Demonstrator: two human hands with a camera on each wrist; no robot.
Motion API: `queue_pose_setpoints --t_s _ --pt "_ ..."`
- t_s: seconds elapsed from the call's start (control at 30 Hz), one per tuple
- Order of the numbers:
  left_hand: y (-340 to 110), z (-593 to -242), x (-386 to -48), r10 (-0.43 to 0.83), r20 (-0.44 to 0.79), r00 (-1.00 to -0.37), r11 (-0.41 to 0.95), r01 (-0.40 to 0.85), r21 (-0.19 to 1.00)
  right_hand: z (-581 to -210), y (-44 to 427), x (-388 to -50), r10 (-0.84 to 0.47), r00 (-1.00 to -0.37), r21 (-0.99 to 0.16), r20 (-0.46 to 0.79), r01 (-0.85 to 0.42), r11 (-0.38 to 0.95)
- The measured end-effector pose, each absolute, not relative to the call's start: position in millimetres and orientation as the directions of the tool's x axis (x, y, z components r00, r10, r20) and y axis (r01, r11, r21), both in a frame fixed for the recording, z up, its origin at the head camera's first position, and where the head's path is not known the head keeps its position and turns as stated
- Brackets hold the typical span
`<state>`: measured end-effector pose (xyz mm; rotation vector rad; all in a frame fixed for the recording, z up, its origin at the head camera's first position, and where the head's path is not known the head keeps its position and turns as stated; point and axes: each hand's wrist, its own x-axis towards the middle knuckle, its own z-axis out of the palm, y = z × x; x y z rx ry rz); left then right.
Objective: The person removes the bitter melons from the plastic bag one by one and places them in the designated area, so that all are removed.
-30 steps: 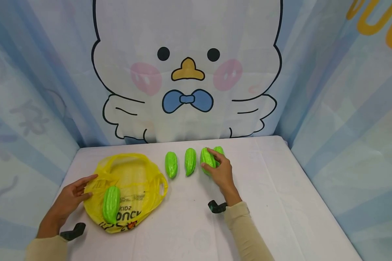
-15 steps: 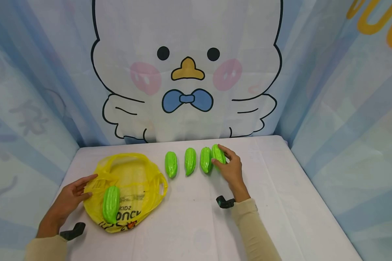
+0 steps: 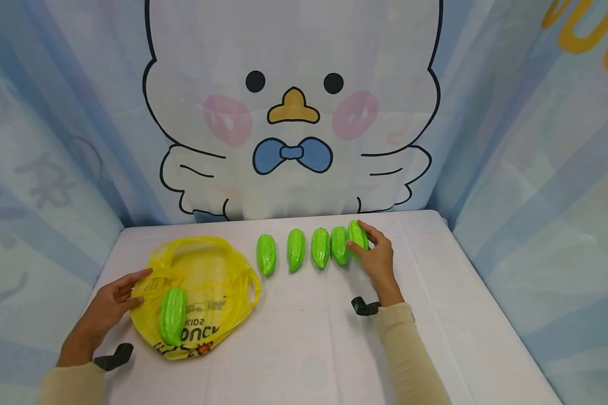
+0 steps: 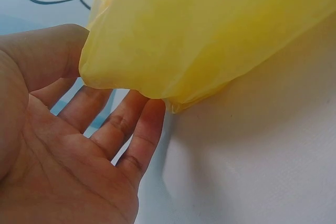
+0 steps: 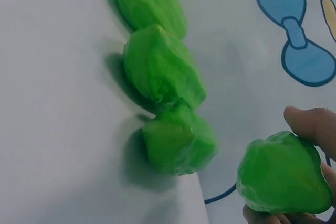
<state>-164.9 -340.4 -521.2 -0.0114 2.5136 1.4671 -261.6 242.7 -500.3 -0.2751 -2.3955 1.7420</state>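
Observation:
My right hand (image 3: 377,261) holds a bright green ridged gourd (image 3: 358,235) at the right end of a row of several like it. The right wrist view has that held gourd (image 5: 283,174) between thumb and fingers, apart from the nearest row gourd (image 5: 179,141). On the left, my left hand (image 3: 106,306) touches the edge of a yellow plastic bag (image 3: 228,298) printed with black letters. In the left wrist view the bag's film (image 4: 184,51) covers the tips of the loosely bent fingers (image 4: 142,135). One more green gourd (image 3: 173,316) lies at the bag's near left part.
A white cloth (image 3: 304,349) covers the table. The row of gourds, among them the leftmost one (image 3: 266,255), stands near its far edge. Behind hangs a curtain (image 3: 291,194) with a cartoon duck, and curtains close off both sides.
My right hand has moved right along the row with its gourd, from over the third gourd past the fourth. The left hand, the bag and the gourd at it have stayed in place.

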Motion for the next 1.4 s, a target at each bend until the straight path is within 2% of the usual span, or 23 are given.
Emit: queue_pose_setpoints --t_s 0.93,1.4 --pt "-338.4 -520.2 -162.0 0.133 -0.144 -0.981 0.451 -0.069 0.890 -536.3 272.7 -279.8 0.256 -0.966 -0.934 -0.041 0.128 0.332" --pt "-337.2 -520.2 -162.5 0.116 -0.178 -0.977 0.454 -0.108 0.885 -540.4 274.3 -283.3 0.244 -0.968 -0.927 -0.055 0.141 0.348"
